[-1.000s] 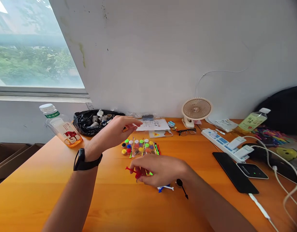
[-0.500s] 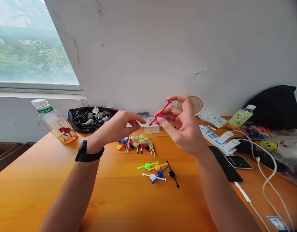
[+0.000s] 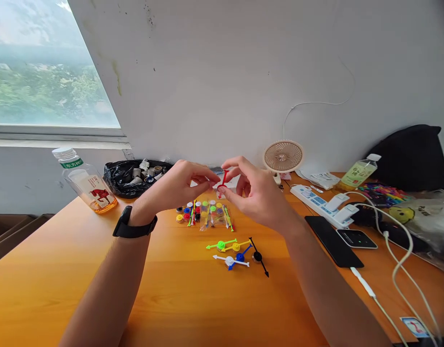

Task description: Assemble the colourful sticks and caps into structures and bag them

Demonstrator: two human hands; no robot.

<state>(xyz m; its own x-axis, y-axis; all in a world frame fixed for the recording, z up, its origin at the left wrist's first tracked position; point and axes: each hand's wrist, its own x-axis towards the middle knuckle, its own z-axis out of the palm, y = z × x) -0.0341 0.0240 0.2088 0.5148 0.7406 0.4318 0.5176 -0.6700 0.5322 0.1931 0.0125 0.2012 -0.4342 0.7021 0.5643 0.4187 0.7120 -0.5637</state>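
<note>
A red arrow spinner (image 3: 224, 179) on a small round clear base is held up above the table in front of me. My right hand (image 3: 256, 193) pinches it between thumb and fingers, the arrow standing nearly upright. From the other side, the closed fingertips of my left hand (image 3: 186, 185) meet its edge. Below lies a group of arrow spinners: green (image 3: 221, 245), yellow (image 3: 236, 247), blue (image 3: 240, 257), white (image 3: 229, 261) and black (image 3: 257, 256). Behind them are loose coloured round pieces (image 3: 186, 217) and a clear bag of arrows and discs (image 3: 214, 217).
At the left stand a drink bottle (image 3: 88, 185) and a black plastic bag (image 3: 115, 183) of rubbish. A fan (image 3: 283, 156) is by the wall. To the right are a power strip (image 3: 316, 205) with cables, a black phone (image 3: 333, 241) and another bottle (image 3: 359, 172).
My right hand has moved left with the red arrow spinner, bringing it to my left fingertips. The arrow has turned more upright. The spinners on the table have stayed put.
</note>
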